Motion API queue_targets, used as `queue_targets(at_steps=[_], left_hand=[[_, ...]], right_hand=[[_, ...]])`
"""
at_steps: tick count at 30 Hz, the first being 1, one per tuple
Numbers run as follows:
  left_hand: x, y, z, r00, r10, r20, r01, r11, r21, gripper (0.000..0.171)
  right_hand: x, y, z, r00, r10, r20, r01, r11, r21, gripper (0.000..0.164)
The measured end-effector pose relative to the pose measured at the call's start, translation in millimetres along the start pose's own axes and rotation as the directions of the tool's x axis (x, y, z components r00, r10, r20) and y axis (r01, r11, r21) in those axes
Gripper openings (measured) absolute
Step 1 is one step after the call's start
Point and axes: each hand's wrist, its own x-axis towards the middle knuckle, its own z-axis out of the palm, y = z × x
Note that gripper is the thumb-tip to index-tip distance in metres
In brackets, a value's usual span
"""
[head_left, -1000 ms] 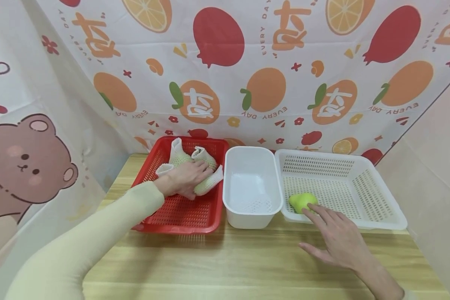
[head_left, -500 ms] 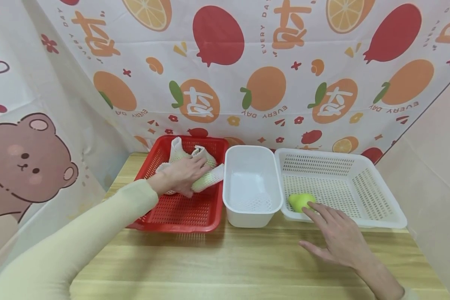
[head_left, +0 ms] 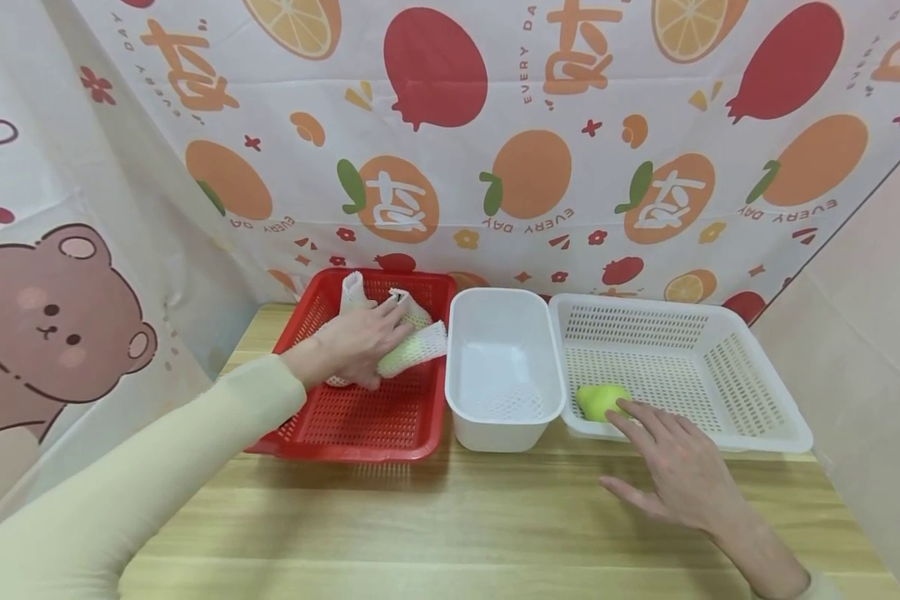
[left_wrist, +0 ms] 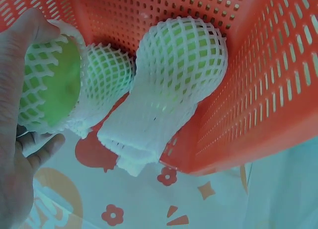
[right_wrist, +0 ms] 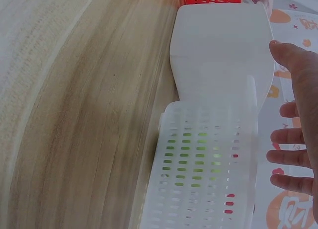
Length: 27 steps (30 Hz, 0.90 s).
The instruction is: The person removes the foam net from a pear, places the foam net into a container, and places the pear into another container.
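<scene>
Left hand (head_left: 356, 340): While thumb and fingers grip one netted fruit (head_left: 414, 348), it sits between them, net end toward bin (head_left: 498, 435).
Right hand (head_left: 671, 465): fingers straight and spread over near rim of white basket (head_left: 746, 379), tips at pear (head_left: 597, 402); can't tell if touching.
Red basket (head_left: 352, 452): three netted fruits clear, gripped one included; more netting (head_left: 337, 382) partly hidden under left palm.
White basket: pear, near left corner.
Bin: between baskets.
Count: two baskets, one bin, one bare pear.

Home-like nook with fruit-print cloth (head_left: 461, 179)
</scene>
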Motion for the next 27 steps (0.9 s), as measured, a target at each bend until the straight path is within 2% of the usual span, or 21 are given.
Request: queue_targets(at_steps=[7,15,22,27], left_hand=[[-6.2,0.1,-5.8,1.0,0.003,-0.018,-0.003,1.0,0.023,0.098],[-13.0,1.4,-13.5,0.994,0.019,-0.104,-0.009,0.995,0.098,0.098],[-18.3,9.6,-19.1,0.986,0.011,-0.168,0.003,0.997,0.08,0.097],[-23.2,17.6,-20.4,0.977,-0.012,-0.213,0.026,0.998,0.065,0.097]], right_hand=[[1,-1,-2,1.0,0.007,-0.002,-0.007,1.0,0.004,0.084],[-1,0,-3,0.999,0.023,0.035,-0.023,1.0,0.005,0.082],[-2,0,-5,0.997,0.04,0.068,-0.04,0.999,-0.006,0.085],[-2,0,-4,0.999,0.033,0.044,-0.033,0.999,0.003,0.083]])
